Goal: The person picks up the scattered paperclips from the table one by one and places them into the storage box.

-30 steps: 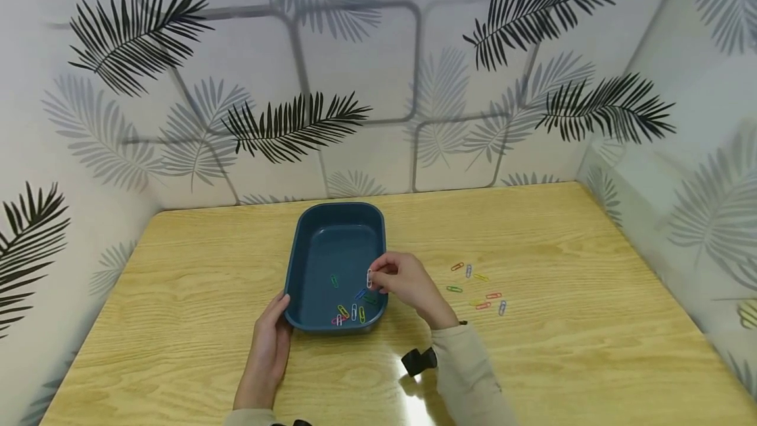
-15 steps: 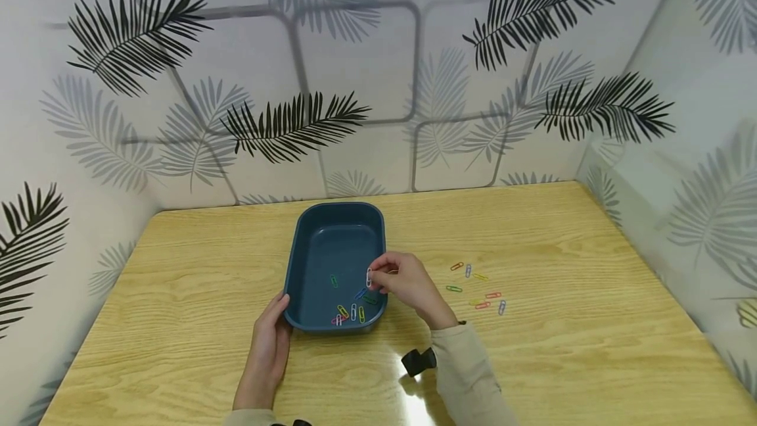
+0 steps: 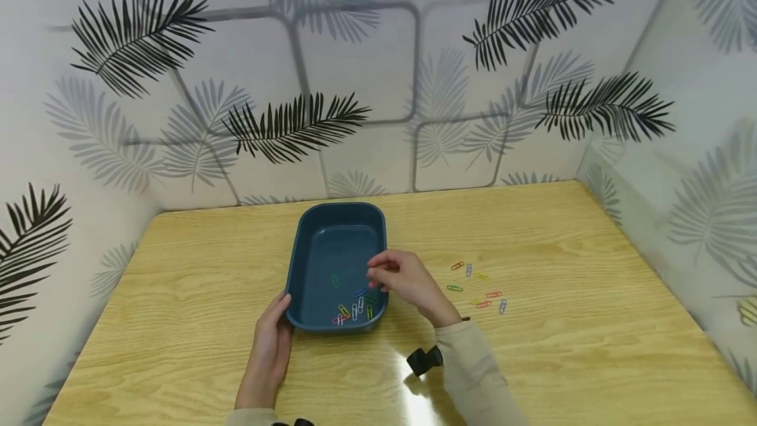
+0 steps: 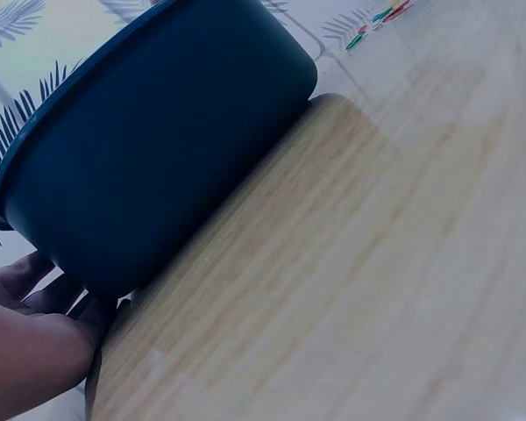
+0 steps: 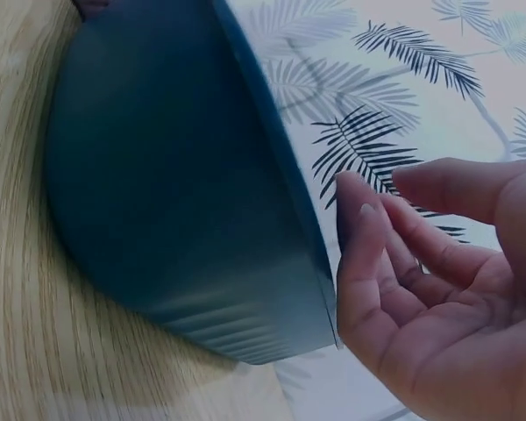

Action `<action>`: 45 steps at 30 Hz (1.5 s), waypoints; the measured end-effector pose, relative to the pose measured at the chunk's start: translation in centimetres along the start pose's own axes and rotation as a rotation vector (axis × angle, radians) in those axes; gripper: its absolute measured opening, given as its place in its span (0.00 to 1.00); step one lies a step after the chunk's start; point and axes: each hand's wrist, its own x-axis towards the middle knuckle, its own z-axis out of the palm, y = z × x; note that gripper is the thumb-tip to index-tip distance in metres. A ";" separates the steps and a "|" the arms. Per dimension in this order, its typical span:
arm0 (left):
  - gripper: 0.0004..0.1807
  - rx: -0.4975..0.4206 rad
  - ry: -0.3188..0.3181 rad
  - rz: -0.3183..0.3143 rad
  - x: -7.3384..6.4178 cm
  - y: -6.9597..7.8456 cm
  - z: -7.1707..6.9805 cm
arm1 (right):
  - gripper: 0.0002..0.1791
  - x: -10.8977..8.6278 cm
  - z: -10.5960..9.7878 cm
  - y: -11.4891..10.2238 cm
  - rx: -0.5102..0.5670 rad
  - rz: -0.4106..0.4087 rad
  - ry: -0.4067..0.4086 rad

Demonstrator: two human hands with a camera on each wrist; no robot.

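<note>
A dark blue plastic tray (image 3: 343, 248) stands on the table. My left hand (image 3: 272, 340) holds it at the near left corner, thumb on the rim; in the left wrist view the fingers (image 4: 22, 276) lie against the outer wall near the base. Over the tray's right rim hovers my right hand (image 3: 408, 284). Its thumb and fingertips are apart with nothing between them, as the right wrist view shows. Several paper clips lie in the tray's near half, among them a white paper clip (image 3: 361, 305), a yellow paper clip (image 3: 369, 312) and a green paper clip (image 3: 335, 280).
Right of the tray, several loose paper clips are scattered on the wooden table (image 3: 562, 347), including a red paper clip (image 3: 458, 265), a green paper clip (image 3: 455, 288) and a blue paper clip (image 3: 503, 306). A leaf-patterned wall (image 3: 367, 150) borders the table's back.
My right hand has let go of the white paper clip, which now lies among the others in the tray. A yellow paper clip there has shifted slightly right. The left hand stays put.
</note>
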 end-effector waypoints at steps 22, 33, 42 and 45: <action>0.32 0.003 -0.024 0.010 0.1 -0.2 0.0 | 0.13 -2.7 -6.8 4.8 -0.221 0.065 0.088; 0.30 0.000 -0.003 0.009 0.0 0.1 0.0 | 0.12 -3.2 -8.0 5.2 -0.332 0.098 0.113; 0.31 0.004 -0.009 0.012 0.0 0.0 0.1 | 0.12 -3.2 -9.2 5.2 -0.444 0.140 0.165; 0.31 -0.002 -0.010 0.012 0.0 0.0 0.1 | 0.13 -3.5 -10.7 5.2 -0.479 0.142 0.196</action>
